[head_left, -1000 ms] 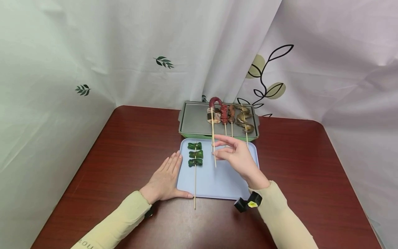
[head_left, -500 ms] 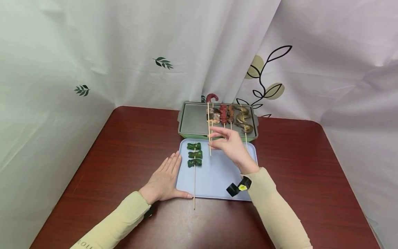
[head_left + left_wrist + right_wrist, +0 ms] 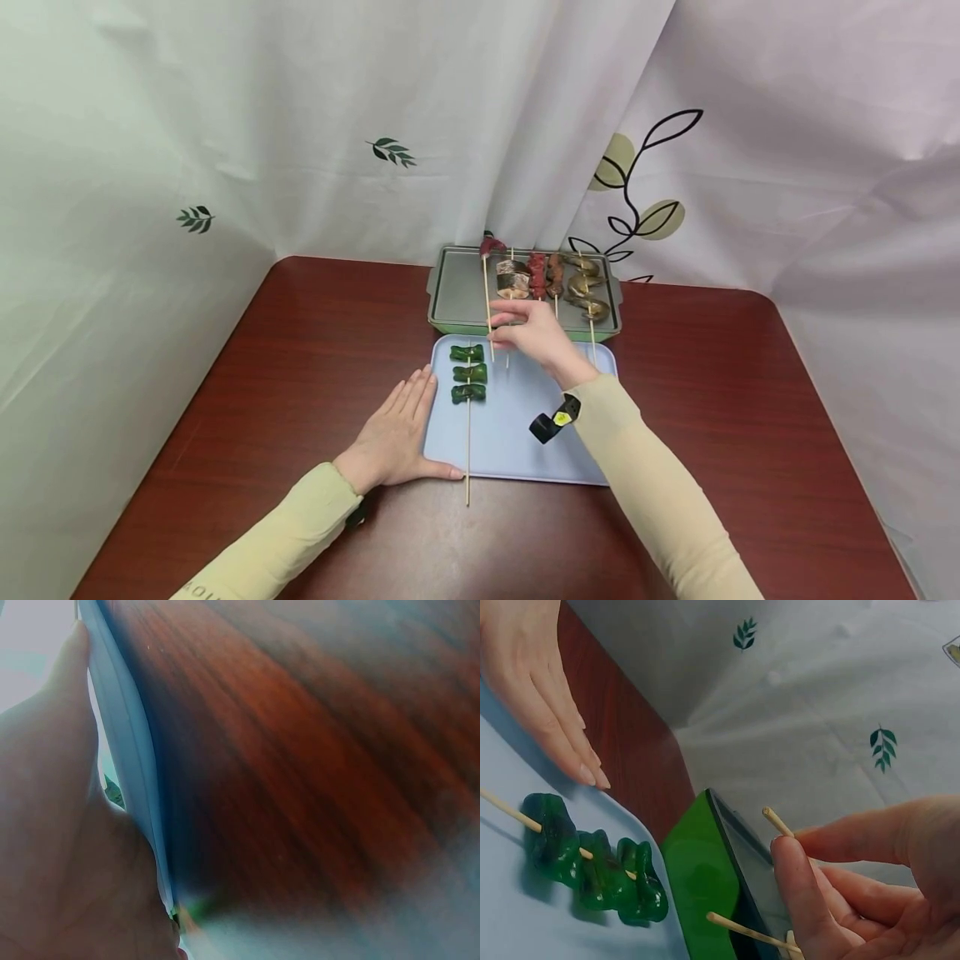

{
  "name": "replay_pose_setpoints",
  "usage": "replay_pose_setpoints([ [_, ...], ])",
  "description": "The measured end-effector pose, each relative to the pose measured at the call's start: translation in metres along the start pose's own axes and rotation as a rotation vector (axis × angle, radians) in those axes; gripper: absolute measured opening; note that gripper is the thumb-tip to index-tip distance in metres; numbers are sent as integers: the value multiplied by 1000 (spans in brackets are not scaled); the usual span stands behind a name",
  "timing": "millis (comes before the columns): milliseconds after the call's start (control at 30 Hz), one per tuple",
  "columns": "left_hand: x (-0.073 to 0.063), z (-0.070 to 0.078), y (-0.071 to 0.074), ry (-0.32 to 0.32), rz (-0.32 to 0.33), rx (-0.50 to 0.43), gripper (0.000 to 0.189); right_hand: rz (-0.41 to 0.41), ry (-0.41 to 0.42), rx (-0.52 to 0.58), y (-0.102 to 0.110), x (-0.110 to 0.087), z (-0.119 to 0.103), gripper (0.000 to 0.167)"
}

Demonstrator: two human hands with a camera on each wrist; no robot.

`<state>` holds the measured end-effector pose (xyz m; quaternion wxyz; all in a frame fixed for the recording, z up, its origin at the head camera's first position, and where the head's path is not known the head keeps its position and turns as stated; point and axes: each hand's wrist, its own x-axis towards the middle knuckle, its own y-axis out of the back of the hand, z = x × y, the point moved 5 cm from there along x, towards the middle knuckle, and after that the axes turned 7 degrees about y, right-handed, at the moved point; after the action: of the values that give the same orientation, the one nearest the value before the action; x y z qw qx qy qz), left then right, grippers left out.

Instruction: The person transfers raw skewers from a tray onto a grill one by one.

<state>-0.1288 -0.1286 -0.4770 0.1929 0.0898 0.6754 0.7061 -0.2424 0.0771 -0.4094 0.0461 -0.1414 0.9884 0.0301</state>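
My right hand [image 3: 534, 335] pinches the lower part of a wooden skewer [image 3: 487, 292] between thumb and fingers. A dark red curled piece, like a tentacle, sits at its far end over the left half of the grill pan [image 3: 461, 287]. In the right wrist view the stick's blunt end pokes out past my thumb and fingertip [image 3: 783, 847]. My left hand [image 3: 393, 435] rests flat along the left edge of the pale blue tray [image 3: 517, 446], thumb at its near edge. On that tray lies a skewer of green pepper pieces [image 3: 468, 373], its stick overhanging the front.
In the pan lie a fish-chunk skewer [image 3: 513, 280], a red meat skewer [image 3: 537, 273], a brown meat skewer [image 3: 555, 275] and a skewer of greyish-brown curled pieces [image 3: 588, 287]. Their sticks reach towards the tray. Curtains stand behind the brown table [image 3: 712, 400].
My right hand has carried the red-tipped skewer leftward and slightly away from me, from over the fish chunks to the pan's left half. The left hand has stayed on the tray.
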Motion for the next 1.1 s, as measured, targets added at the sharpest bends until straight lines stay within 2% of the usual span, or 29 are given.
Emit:
replay_pose_setpoints([
  [433,0,0,-1,5,-12,3,142,20,-39,-3,-9,4,9,55],
  [767,1,0,-3,6,-17,15,142,31,-68,-45,-14,5,10,54],
  [1100,1,-1,-2,4,-6,22,141,48,30,-256,-11,-8,4,53],
])
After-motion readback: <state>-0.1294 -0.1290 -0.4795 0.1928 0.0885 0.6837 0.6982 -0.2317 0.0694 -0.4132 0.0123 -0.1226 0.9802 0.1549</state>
